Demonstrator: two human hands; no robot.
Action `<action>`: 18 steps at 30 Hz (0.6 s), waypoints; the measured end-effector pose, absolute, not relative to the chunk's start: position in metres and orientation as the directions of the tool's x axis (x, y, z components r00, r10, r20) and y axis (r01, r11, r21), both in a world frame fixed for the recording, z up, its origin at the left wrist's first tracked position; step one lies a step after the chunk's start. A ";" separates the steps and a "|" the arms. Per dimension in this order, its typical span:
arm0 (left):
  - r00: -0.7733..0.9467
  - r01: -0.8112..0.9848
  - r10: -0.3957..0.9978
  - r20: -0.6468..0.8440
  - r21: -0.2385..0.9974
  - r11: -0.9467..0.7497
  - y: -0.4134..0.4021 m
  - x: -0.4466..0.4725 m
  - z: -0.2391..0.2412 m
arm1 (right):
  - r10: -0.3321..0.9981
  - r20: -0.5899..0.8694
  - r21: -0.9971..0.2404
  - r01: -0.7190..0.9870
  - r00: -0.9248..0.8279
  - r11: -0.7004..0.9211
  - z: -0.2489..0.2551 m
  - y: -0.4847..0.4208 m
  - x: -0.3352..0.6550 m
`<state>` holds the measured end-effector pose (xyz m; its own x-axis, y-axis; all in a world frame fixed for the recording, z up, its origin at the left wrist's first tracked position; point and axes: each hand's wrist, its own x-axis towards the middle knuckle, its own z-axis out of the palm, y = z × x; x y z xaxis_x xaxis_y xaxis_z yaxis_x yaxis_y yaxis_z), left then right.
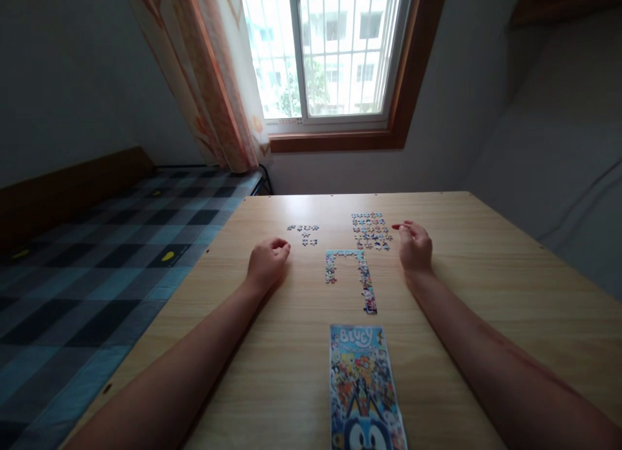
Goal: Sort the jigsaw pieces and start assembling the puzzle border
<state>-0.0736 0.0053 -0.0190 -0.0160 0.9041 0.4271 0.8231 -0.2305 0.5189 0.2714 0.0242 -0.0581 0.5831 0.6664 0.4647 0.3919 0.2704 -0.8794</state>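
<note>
My left hand (268, 264) rests on the table, its fingers curled in and no object showing in them. It lies just left of a small group of loose jigsaw pieces (306, 235). My right hand (414, 248) is beside a larger block of loose jigsaw pieces (371, 231), with one finger stretched toward them and the others loosely bent; I see nothing held. Between the hands lies a partly joined jigsaw puzzle (365, 275): a top edge, a short left side and a longer right side. Nearest me is a printed Bluey picture sheet (364, 385).
The wooden table (291, 366) carries all of this. To the left stands a bed with a checked cover (160, 242). Behind the table are a patterned curtain (208, 74) and a barred window (335, 54). A cable (583, 207) runs along the right wall.
</note>
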 end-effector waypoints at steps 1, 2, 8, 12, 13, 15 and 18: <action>0.002 0.836 0.905 0.426 0.496 -0.235 0.007 -0.074 -0.022 | 0.668 0.461 -0.881 0.388 0.584 0.269 -0.058 0.024 0.271; 0.020 0.849 0.902 0.431 0.469 -0.243 0.009 -0.075 -0.025 | 0.670 0.457 -0.884 0.385 0.585 0.267 -0.058 0.024 0.271; 0.075 0.917 0.877 0.474 0.312 -0.248 0.016 -0.081 -0.045 | 0.685 0.438 -0.894 0.363 0.582 0.263 -0.055 0.019 0.268; 0.056 0.958 0.914 0.402 0.237 -0.163 0.014 -0.076 -0.044 | 0.698 0.423 -0.900 0.356 0.578 0.250 -0.055 0.017 0.266; 0.052 0.967 0.931 0.363 0.214 -0.137 0.012 -0.074 -0.041 | 0.697 0.422 -0.901 0.352 0.580 0.253 -0.056 0.018 0.266; 0.065 0.981 0.956 0.285 0.158 -0.114 0.009 -0.068 -0.036 | 0.697 0.421 -0.903 0.342 0.580 0.261 -0.057 0.019 0.266; 0.119 0.986 0.970 0.214 0.093 -0.141 0.004 -0.061 -0.030 | 0.703 0.416 -0.906 0.330 0.576 0.266 -0.059 0.020 0.266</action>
<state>-0.0611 0.0041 -0.0301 0.1187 0.9697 0.2136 0.9856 -0.1412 0.0933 0.2658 0.0202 -0.0587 0.5761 0.7034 0.4163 0.3302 0.2656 -0.9058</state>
